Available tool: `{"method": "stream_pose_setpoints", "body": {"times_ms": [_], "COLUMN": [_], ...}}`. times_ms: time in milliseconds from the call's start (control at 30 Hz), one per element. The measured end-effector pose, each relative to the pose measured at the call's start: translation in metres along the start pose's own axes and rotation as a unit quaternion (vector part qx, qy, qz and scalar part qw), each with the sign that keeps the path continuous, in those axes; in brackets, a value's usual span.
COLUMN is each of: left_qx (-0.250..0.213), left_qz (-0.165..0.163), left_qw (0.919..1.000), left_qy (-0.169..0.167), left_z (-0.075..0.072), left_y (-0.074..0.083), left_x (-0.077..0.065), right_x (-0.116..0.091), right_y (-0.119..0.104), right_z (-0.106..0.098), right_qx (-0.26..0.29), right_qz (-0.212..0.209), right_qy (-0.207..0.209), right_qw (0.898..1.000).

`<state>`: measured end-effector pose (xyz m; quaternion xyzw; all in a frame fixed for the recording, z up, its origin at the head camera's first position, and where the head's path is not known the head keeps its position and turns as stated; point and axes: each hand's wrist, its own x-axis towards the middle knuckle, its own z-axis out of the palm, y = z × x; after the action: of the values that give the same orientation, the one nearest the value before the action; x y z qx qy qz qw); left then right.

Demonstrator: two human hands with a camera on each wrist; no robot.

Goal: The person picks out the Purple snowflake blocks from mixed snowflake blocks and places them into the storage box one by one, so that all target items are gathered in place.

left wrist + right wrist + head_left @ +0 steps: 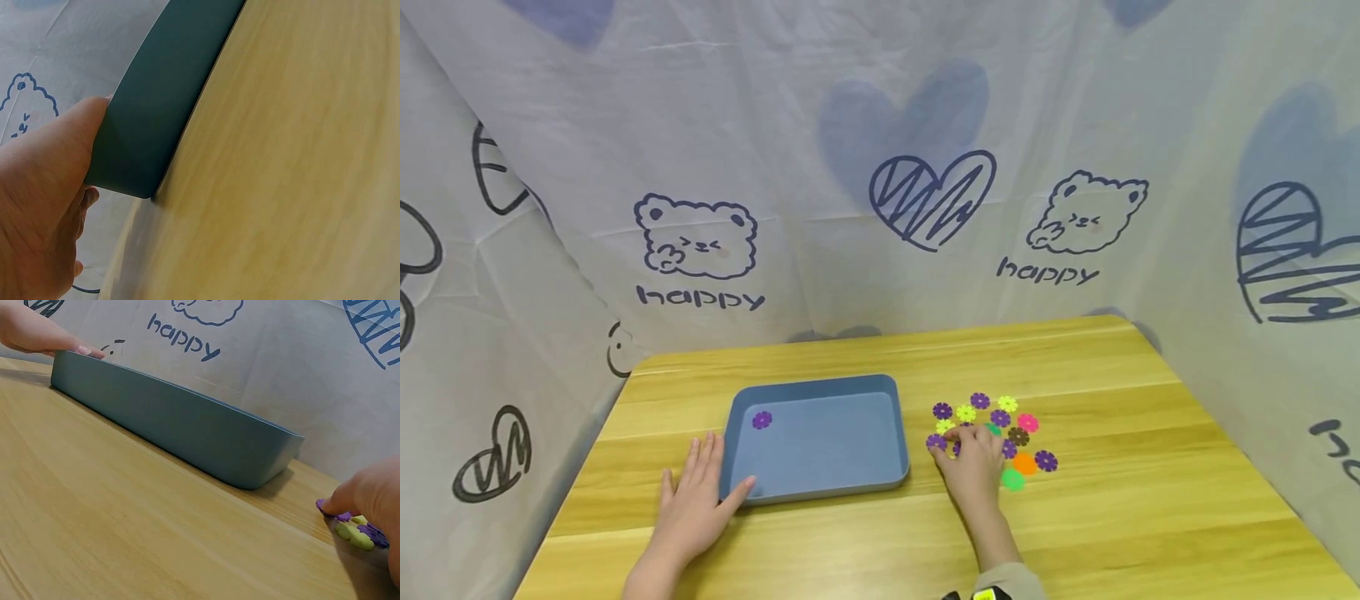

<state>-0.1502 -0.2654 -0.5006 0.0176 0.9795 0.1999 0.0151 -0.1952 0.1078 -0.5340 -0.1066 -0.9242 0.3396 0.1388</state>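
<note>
The flat purple flower-shaped disc [935,442] lies on the yellow wood-grain table [850,550], between the blue rectangular tray [820,493] and the nearer right hand [976,465] — thumb at its edge, whether pinching I cannot tell.

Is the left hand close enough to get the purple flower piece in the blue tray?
Probably yes. The left hand is at the near left corner of the blue tray, and nothing covers the purple flower piece. It likely just needs to reach in over the side.
</note>
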Motion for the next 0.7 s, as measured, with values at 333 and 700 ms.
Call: {"method": "stream_pose_setpoints", "body": {"times_ms": [333, 700], "left_qx": [-0.005, -0.009], "left_qz": [-0.003, -0.005], "left_qw": [1.0000, 0.9999], "left_qy": [-0.005, -0.010], "left_z": [-0.0020, -0.0020], "left_y": [0.0024, 0.0016], "left_x": [-0.0004, -0.0015], "right_x": [0.0011, 0.0017], "right_y": [-0.0002, -0.0015], "right_z": [-0.0028, -0.0045], "right_qx": [0.007, 0.076], "right_qz": [-0.003, -0.016], "right_qy": [-0.010, 0.029], "right_qw": [1.000, 0.997]}}
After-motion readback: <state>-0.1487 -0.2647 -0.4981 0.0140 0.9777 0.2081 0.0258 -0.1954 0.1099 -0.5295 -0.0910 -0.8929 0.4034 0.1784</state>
